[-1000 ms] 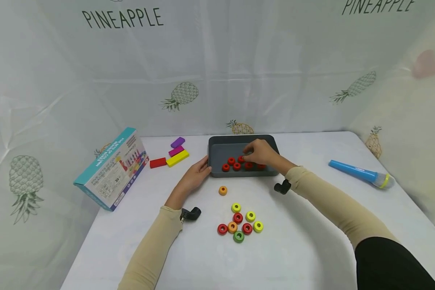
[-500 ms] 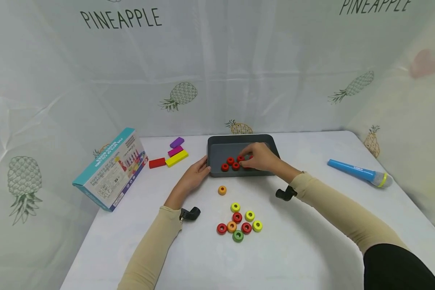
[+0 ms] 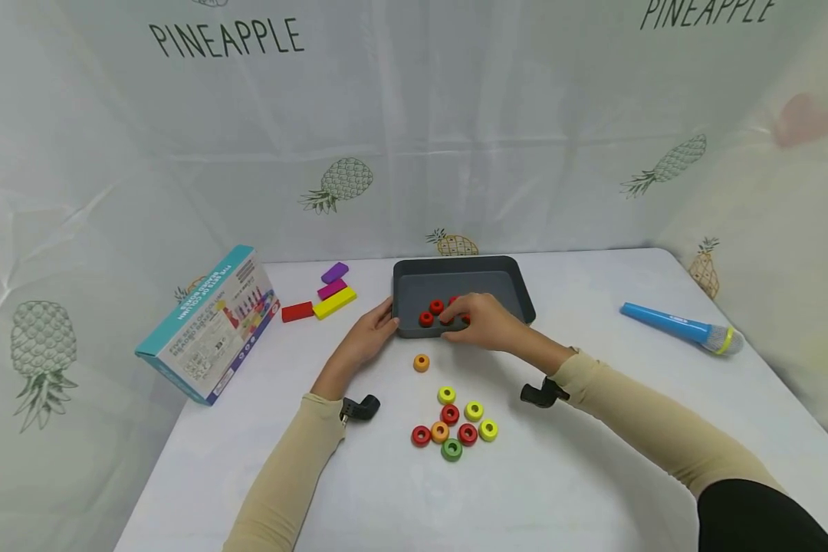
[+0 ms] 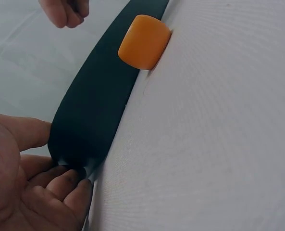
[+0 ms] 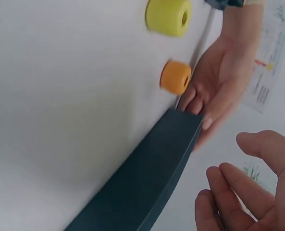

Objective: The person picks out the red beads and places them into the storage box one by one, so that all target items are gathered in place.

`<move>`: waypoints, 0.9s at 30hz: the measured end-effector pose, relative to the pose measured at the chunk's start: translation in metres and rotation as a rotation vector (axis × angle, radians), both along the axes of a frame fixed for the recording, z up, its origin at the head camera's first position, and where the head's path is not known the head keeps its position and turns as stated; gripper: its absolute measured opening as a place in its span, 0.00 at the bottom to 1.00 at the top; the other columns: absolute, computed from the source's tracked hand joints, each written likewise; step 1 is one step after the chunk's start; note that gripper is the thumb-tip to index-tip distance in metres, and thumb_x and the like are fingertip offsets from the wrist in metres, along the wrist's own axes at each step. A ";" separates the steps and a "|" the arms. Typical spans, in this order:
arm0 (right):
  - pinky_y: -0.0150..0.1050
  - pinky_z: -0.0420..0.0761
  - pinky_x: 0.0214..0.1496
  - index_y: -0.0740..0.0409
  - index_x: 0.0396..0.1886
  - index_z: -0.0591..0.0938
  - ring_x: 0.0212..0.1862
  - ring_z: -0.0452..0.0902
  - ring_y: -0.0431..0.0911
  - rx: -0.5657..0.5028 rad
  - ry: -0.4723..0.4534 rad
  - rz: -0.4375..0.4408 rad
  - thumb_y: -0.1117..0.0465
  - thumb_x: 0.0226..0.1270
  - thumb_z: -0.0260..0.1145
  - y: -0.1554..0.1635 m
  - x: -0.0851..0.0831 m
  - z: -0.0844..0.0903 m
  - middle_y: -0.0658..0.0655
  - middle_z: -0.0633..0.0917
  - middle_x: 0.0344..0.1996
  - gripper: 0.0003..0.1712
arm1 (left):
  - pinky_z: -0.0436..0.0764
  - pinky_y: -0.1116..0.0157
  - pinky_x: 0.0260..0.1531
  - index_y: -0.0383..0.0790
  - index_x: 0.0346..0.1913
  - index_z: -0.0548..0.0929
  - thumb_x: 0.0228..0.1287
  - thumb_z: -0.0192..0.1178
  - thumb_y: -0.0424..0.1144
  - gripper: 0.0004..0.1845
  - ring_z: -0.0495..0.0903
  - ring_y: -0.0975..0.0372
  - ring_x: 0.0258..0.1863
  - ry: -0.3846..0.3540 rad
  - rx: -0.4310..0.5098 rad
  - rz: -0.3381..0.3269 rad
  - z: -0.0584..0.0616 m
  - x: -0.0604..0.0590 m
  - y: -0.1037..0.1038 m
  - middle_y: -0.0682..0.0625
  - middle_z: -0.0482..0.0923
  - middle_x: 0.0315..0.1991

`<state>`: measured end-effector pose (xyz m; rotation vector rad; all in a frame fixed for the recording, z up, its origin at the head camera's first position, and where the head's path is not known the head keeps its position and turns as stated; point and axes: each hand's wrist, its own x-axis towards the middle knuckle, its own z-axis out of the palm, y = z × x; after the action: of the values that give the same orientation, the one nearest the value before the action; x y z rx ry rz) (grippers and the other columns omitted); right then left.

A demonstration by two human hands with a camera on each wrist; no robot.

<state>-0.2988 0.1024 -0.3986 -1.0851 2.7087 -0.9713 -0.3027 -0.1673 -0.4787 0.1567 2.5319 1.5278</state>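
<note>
A dark grey tray (image 3: 479,277) stands at the back of the table with several red beads (image 3: 436,307) in its front half. My left hand (image 3: 367,336) grips the tray's left front corner, thumb at the rim and fingers against the side, as the left wrist view of the tray (image 4: 94,91) shows. Over the beads, near the tray's front wall, is my right hand (image 3: 488,322), covering some of them. Nothing shows between the thumb and bent fingers of my right hand (image 5: 253,187) in the right wrist view.
An orange bead (image 3: 422,363) lies just before the tray. Closer in is a cluster of red, yellow, orange and green beads (image 3: 450,415). Coloured blocks (image 3: 334,303) and a printed box (image 3: 210,326) stand left. A blue toy microphone (image 3: 681,328) lies right.
My right hand has moved left and toward me across the tray, over the red beads, uncovering the tray's right part. The left hand keeps its hold on the corner.
</note>
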 end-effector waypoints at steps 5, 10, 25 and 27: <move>0.54 0.85 0.53 0.58 0.47 0.90 0.51 0.85 0.54 -0.007 -0.002 0.037 0.60 0.59 0.77 -0.005 0.012 -0.004 0.58 0.91 0.44 0.16 | 0.60 0.54 0.78 0.52 0.81 0.55 0.78 0.53 0.49 0.34 0.65 0.57 0.76 -0.010 -0.010 0.004 0.001 0.002 0.000 0.48 0.62 0.78; 0.53 0.85 0.56 0.58 0.47 0.90 0.53 0.85 0.52 -0.007 -0.042 0.067 0.61 0.59 0.76 -0.011 0.027 -0.008 0.57 0.91 0.46 0.16 | 0.59 0.52 0.78 0.53 0.81 0.55 0.78 0.52 0.50 0.34 0.64 0.56 0.77 -0.010 -0.025 0.004 0.002 0.004 0.000 0.48 0.63 0.78; 0.44 0.82 0.61 0.55 0.48 0.90 0.55 0.80 0.43 0.049 -0.100 0.170 0.55 0.59 0.77 -0.031 0.073 -0.021 0.49 0.91 0.45 0.18 | 0.59 0.52 0.78 0.51 0.81 0.56 0.78 0.52 0.48 0.34 0.65 0.55 0.76 0.034 -0.017 -0.003 0.002 0.002 -0.001 0.47 0.65 0.77; 0.44 0.81 0.61 0.55 0.48 0.90 0.55 0.80 0.42 0.051 -0.102 0.187 0.55 0.59 0.77 -0.032 0.078 -0.023 0.49 0.91 0.44 0.17 | 0.58 0.51 0.79 0.52 0.81 0.56 0.78 0.53 0.49 0.34 0.65 0.55 0.76 0.034 -0.023 -0.001 0.002 0.003 0.000 0.48 0.65 0.76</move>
<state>-0.2209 0.0708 -0.4213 -1.2185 2.4846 -0.8967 -0.2998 -0.1676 -0.4764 0.1828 2.5743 1.5074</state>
